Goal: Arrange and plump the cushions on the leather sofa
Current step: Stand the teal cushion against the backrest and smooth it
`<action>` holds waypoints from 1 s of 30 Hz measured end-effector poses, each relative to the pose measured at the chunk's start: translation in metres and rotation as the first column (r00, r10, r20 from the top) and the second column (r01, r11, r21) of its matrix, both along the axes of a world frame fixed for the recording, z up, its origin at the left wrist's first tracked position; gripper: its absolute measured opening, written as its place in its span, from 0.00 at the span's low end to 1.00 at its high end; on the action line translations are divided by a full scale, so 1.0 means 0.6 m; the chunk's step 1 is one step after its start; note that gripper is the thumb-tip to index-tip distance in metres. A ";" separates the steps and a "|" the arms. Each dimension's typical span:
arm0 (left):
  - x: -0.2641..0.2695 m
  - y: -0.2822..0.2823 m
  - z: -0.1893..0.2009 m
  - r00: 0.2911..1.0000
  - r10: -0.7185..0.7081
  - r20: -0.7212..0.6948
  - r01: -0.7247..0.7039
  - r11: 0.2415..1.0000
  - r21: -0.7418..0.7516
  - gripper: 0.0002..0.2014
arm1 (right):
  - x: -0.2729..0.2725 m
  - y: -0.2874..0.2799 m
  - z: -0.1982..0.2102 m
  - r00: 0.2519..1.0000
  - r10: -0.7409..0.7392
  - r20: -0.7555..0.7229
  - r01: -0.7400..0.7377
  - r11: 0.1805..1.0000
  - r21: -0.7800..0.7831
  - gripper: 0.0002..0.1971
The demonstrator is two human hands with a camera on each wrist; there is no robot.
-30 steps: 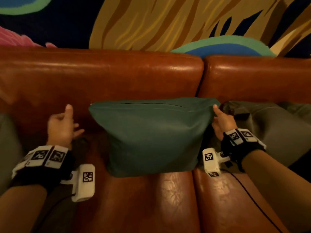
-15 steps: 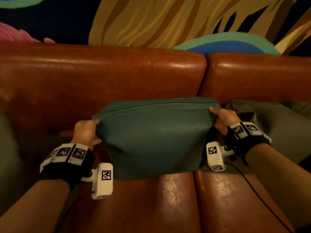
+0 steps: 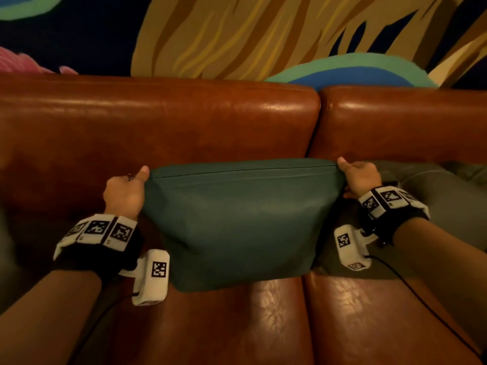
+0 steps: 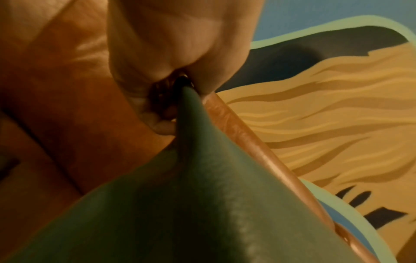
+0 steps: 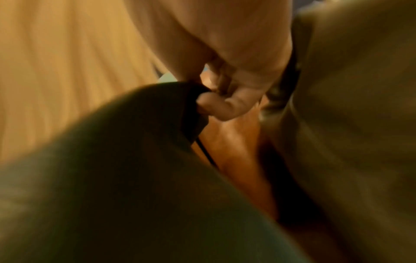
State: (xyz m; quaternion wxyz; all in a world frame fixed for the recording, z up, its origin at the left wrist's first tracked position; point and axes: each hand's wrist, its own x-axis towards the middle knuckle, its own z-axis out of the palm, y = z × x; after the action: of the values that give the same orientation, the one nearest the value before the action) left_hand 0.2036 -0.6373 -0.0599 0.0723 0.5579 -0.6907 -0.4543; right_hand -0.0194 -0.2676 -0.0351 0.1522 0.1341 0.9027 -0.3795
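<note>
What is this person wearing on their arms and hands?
Both forearms are bare, no sleeves. The left hand and right hand are ungloved. Each wrist carries a black band with white square-coded marker tiles and a white camera block; thin black cables trail back.

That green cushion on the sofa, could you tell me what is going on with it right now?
A person is holding the green cushion upright on the brown leather sofa, against its backrest. The left hand pinches the cushion's top left corner and the right hand pinches the top right corner, so its top edge is stretched between them. Its bottom edge rests on the seat. A grey-green cushion lies on the seat to the right.
</note>
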 end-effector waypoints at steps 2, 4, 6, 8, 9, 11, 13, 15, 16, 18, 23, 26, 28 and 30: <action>-0.005 0.000 0.006 1.000 0.009 -0.027 -0.009 1.000 0.012 0.28 | -0.004 -0.004 0.005 1.000 -0.012 -0.008 0.012 1.000 -0.025 0.19; -0.001 -0.010 -0.010 0.998 -0.005 -0.062 0.008 0.999 0.043 0.32 | -0.012 -0.001 0.004 1.000 -0.016 0.021 0.016 0.999 -0.046 0.19; 0.004 -0.011 -0.027 0.999 0.012 -0.046 -0.009 0.998 0.060 0.34 | -0.010 -0.001 -0.005 0.994 -0.072 0.082 0.080 0.993 -0.092 0.19; 0.003 0.002 -0.016 0.999 0.045 -0.011 -0.045 0.997 0.060 0.33 | -0.006 -0.006 -0.013 0.979 -0.150 0.141 0.173 0.971 -0.162 0.24; 0.001 0.008 -0.011 0.998 0.068 0.007 -0.068 0.994 0.086 0.36 | -0.004 -0.010 -0.014 0.968 -0.182 0.171 0.216 0.955 -0.202 0.28; -0.003 0.004 -0.005 0.995 0.098 -0.020 -0.094 0.987 0.131 0.39 | -0.006 -0.017 -0.008 0.956 -0.198 0.216 0.247 0.941 -0.232 0.34; -0.002 -0.009 0.001 0.994 0.095 -0.057 -0.089 0.990 0.107 0.32 | -0.011 -0.018 0.001 0.969 -0.168 0.179 0.206 0.952 -0.226 0.28; 0.001 -0.024 -0.016 0.989 0.125 -0.079 -0.113 0.985 0.134 0.35 | -0.016 -0.013 -0.003 0.973 -0.138 0.187 0.183 0.952 -0.247 0.25; 0.008 -0.029 -0.032 0.986 0.144 -0.083 -0.129 0.978 0.164 0.40 | -0.015 -0.011 -0.008 0.970 -0.143 0.196 0.190 0.951 -0.244 0.26; 0.021 -0.047 -0.091 0.990 0.128 -0.065 -0.110 0.968 0.227 0.44 | -0.006 -0.008 -0.014 0.970 -0.171 0.174 0.202 0.963 -0.180 0.30; 0.031 0.016 -0.023 0.960 0.241 -0.141 -0.179 0.918 0.354 0.37 | 0.025 0.003 -0.012 0.960 -0.187 0.210 0.241 0.932 -0.270 0.37; 0.035 0.012 -0.018 0.946 0.218 -0.240 -0.143 0.945 0.295 0.24 | 0.042 0.012 -0.016 0.962 -0.155 0.224 0.230 0.901 -0.367 0.24; 0.030 -0.004 -0.009 0.943 0.189 -0.274 -0.140 0.972 0.189 0.21 | 0.043 0.003 -0.003 0.980 -0.145 0.137 0.190 0.892 -0.410 0.14; 0.022 -0.022 -0.006 0.942 0.201 -0.269 -0.173 0.977 0.125 0.22 | 0.033 -0.009 0.001 0.983 -0.154 0.101 0.183 0.878 -0.442 0.11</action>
State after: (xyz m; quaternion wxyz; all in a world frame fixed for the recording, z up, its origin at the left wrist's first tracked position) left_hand 0.2170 -0.6506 -0.0635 0.1843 0.5540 -0.5937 -0.5537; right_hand 0.0002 -0.2730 -0.0346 0.1738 0.1851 0.7701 -0.5852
